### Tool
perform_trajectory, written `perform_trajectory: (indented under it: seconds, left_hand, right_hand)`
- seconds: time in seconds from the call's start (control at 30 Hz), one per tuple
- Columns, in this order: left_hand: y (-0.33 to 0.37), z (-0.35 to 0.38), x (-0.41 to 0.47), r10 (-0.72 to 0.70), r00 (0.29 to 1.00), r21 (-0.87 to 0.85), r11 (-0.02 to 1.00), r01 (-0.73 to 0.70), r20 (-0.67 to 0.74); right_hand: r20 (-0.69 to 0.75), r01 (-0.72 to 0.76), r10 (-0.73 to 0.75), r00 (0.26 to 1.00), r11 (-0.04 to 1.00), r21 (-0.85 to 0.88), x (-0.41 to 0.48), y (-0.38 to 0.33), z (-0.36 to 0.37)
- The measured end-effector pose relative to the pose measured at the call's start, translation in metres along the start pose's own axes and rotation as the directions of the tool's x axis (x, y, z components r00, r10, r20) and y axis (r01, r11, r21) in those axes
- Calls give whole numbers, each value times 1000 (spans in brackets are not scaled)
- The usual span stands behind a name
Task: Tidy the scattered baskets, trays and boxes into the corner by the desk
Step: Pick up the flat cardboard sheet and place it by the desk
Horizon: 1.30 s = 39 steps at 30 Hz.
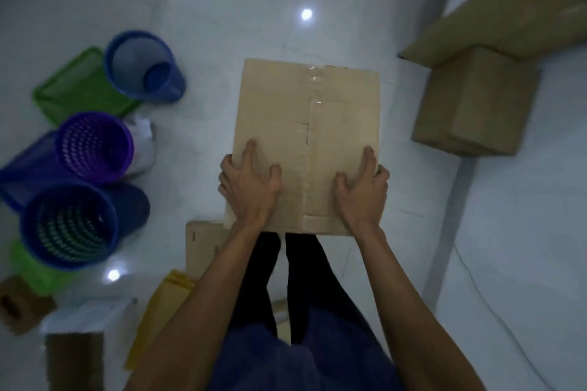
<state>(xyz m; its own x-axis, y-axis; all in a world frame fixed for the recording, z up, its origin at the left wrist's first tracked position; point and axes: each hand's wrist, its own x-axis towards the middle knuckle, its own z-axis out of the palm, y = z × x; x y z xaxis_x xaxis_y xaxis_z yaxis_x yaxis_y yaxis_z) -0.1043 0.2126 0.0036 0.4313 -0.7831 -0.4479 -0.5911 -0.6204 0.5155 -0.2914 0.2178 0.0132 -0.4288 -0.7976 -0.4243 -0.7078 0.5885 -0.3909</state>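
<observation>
So the cardboard box (pixel 305 124) is up off the floor, held out in front of the person above their legs, taped seam facing up. Both hands are clamped on its near end: left hand (pixel 249 182) at the near-left corner, right hand (pixel 362 189) at the near-right. The fingers are curled round the sides and the thumbs press on the top face. Solid two-handed hold.

Progress-wise I'd guess early to middling. Toward the right side of the floor there's another closed box (pixel 476 105) tucked against a big flat cardboard sheet (pixel 524 9). That might be the pile starting, but no desk shows, so I can't tell if that's the corner.

The left side of the floor is the mess. A blue basket (pixel 143 67) lies tipped on a green tray (pixel 79 86), with a purple basket (pixel 95 146) and a dark blue basket (pixel 70 225) on their sides, all bunched together. By the feet there's a flat cardboard piece (pixel 203 244) and something yellow (pixel 165 305). All that looks left to shift.
</observation>
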Motion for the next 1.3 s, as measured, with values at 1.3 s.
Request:
perform_trajectory:
  seconds: [1.3]
  left_hand:
    - [241,458,-162,629,476,174,480,-860,615]
  right_hand:
    - [-400,-626,696,597,715,310,124,447,-113]
